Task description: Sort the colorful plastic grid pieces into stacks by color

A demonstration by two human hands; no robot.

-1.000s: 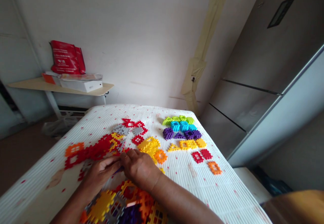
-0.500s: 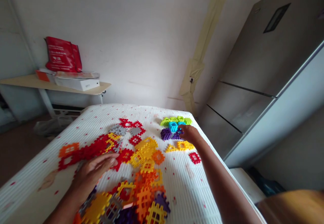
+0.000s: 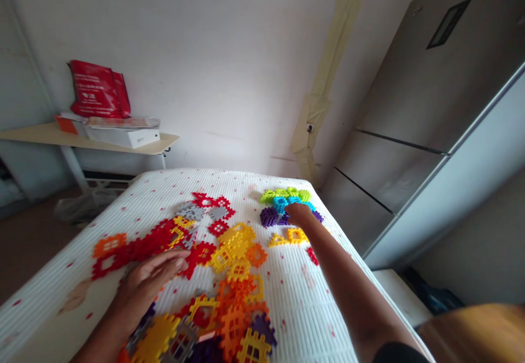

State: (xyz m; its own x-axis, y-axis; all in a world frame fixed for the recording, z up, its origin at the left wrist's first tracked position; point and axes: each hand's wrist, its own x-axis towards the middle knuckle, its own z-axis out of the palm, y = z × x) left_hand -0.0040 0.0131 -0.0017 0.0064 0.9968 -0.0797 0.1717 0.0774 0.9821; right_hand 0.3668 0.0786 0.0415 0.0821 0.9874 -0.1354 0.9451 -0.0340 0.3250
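My right hand (image 3: 299,214) is stretched out over the row of purple interlocking plastic pieces (image 3: 269,217), by the light-blue pieces (image 3: 280,204). Its fingers are curled down and their tips are hidden, so what they hold cannot be made out. My left hand (image 3: 153,275) hovers at the left with fingers stretched out and nothing visible in it. Its fingertips are beside a red piece (image 3: 189,264). A heap of yellow, orange, grey and purple pieces (image 3: 233,325) lies closest to me.
Lime-green pieces (image 3: 283,194) are lined up behind the blue ones, with a yellow row (image 3: 296,235) in front. More red pieces (image 3: 151,243) and yellow pieces (image 3: 238,240) are strewn mid-table. A fridge (image 3: 410,106) stands right; a side table (image 3: 36,136) is at back left.
My hands were together over the middle pieces. They have parted: the right has gone far right to the purple row and shifted slightly left there; the left has drawn back and opened.
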